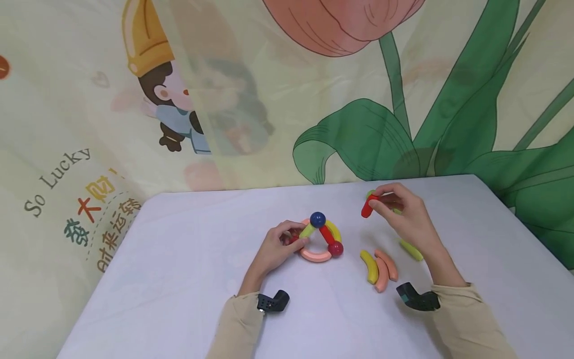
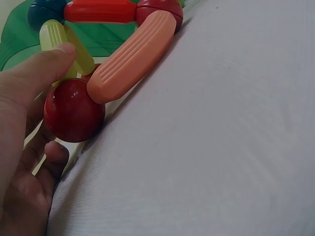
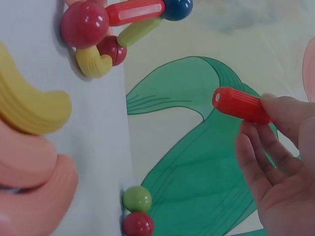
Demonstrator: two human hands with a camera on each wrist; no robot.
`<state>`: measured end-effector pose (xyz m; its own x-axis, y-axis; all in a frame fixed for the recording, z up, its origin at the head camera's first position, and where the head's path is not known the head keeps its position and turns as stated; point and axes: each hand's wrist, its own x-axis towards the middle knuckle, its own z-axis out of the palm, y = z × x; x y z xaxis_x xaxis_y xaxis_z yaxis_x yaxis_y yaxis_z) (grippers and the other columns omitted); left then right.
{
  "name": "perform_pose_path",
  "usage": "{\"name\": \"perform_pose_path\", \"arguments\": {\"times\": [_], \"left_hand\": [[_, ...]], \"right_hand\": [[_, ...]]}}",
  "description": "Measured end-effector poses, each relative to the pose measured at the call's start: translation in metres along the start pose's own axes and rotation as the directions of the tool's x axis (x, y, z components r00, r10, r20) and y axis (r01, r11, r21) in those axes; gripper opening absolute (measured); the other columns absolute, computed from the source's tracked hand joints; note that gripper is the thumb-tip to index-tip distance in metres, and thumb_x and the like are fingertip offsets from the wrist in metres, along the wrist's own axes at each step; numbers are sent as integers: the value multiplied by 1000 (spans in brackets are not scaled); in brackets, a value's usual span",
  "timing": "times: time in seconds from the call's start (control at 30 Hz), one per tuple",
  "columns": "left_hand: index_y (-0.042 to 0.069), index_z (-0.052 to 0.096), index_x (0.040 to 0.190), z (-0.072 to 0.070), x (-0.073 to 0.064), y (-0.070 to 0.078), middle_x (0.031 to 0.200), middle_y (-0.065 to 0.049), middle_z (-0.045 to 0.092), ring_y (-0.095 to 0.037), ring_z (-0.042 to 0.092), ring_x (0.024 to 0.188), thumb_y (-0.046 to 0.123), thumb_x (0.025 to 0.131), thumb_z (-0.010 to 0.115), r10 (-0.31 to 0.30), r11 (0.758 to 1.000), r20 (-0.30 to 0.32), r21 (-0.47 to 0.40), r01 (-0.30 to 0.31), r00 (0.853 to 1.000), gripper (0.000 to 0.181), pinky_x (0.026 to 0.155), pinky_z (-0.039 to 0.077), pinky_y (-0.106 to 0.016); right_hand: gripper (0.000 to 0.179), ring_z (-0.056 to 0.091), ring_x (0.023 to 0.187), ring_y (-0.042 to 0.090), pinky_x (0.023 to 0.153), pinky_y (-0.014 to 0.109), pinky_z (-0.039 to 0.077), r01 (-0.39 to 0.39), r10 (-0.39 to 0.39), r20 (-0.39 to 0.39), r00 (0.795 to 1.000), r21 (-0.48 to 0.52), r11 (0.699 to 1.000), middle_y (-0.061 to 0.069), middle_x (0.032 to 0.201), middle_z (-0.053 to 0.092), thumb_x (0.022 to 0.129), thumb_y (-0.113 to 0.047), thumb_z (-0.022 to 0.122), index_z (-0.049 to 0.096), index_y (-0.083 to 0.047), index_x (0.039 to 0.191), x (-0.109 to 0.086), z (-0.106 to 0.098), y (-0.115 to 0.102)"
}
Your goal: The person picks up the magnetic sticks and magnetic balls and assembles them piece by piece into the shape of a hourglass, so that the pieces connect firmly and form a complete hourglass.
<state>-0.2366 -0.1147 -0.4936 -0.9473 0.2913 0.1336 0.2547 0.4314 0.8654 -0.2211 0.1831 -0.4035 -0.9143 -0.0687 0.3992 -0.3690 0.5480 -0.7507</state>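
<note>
A small magnetic ball-and-rod structure stands on the table, with curved salmon pieces [image 1: 316,256] and a curved yellow piece [image 1: 335,230] joining red balls [image 1: 335,249] at its base. Straight rods lean up from there to a blue ball [image 1: 318,220] on top. My left hand [image 1: 279,248] pinches a yellow-green rod [image 2: 52,39] of it, thumb on the near side, close above a red ball [image 2: 75,110]. Raised over the table to the right, my right hand [image 1: 405,214] holds a straight red rod [image 3: 241,104] by one end, its other end free.
Between the hands and nearer me lie a curved yellow piece [image 1: 369,267] and two curved salmon pieces [image 1: 382,274]. A yellow-green rod [image 1: 411,250] rests by the right wrist. Toward the back are a green ball [image 3: 137,199] and a red ball [image 3: 138,224].
</note>
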Motion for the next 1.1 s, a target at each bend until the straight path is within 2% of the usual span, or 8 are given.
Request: {"name": "perform_pose_path", "arguments": {"times": [0.47,0.7,1.1], "left_hand": [[30,66,112,0,0,-1,96,7,60,-14,51,83,30,81,74,14,1000,2,0,-14,1000,31,71,43,-21],[30,66,110,-1,0,0,95,6,61,-15,51,81,31,81,74,21,1000,-2,-11,-21,1000,30,70,42,-22],[29,65,111,-2,0,2,95,7,61,-14,51,81,31,81,74,11,1000,4,6,-11,1000,31,70,42,-21]], "right_hand": [[27,60,90,3,80,8,47,45,-45,-2,999,35,998,6,102,63,88,-21,67,59,-8,109,13,28,-8],[26,62,92,15,81,8,46,46,-47,12,999,70,996,5,103,62,88,-20,66,58,-9,109,18,40,-9],[29,61,97,16,83,9,46,-5,3,12,1000,148,989,4,109,61,90,-25,64,56,-11,114,21,55,-11]]}}
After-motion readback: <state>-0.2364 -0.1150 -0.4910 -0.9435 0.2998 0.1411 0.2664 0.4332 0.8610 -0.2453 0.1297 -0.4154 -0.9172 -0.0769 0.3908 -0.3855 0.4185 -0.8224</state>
